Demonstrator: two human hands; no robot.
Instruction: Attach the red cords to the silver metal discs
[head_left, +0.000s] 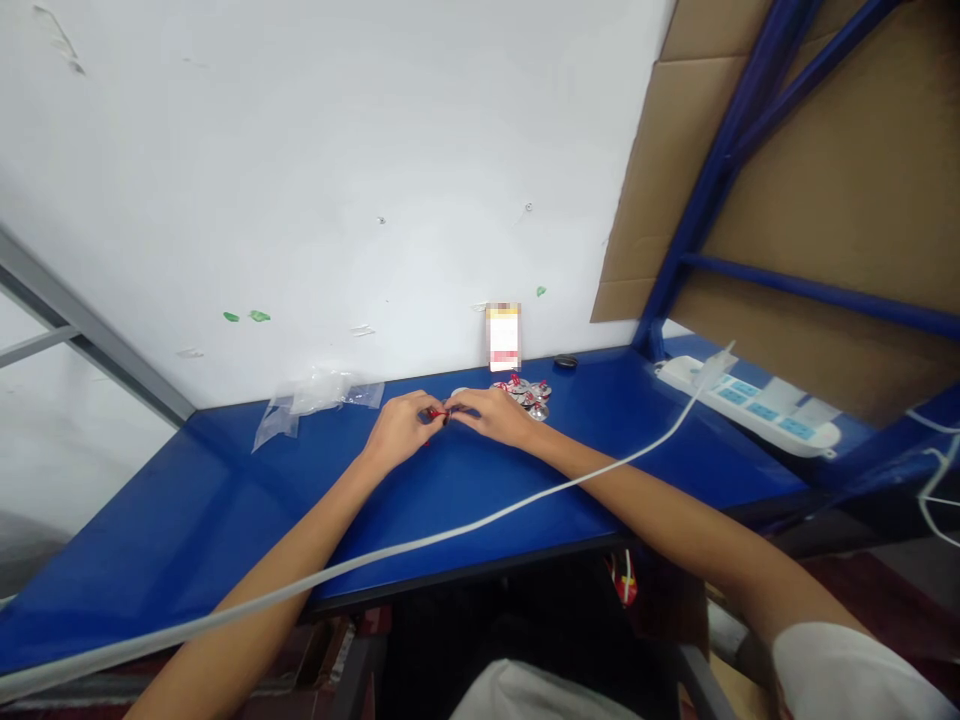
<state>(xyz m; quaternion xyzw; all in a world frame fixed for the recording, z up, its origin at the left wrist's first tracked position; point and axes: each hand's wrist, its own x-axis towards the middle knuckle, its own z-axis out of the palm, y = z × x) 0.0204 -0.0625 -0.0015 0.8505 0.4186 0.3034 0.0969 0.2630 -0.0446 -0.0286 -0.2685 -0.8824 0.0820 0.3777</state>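
Blue bench [187, 520] by a white wall [337, 180]
Clear plastic bags [315, 395] lie left, a white power strip [750, 405] right; a white cable [465, 525] crosses the front.

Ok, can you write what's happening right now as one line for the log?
left hand: pinching red piece | right hand: pinching same piece | pile of parts: just behind right hand | table: blue

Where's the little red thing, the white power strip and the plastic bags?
little red thing [436, 412], head view, on its red middle.
white power strip [750, 408], head view, on its top face by the blue switches.
plastic bags [315, 392], head view, on the crumpled middle.
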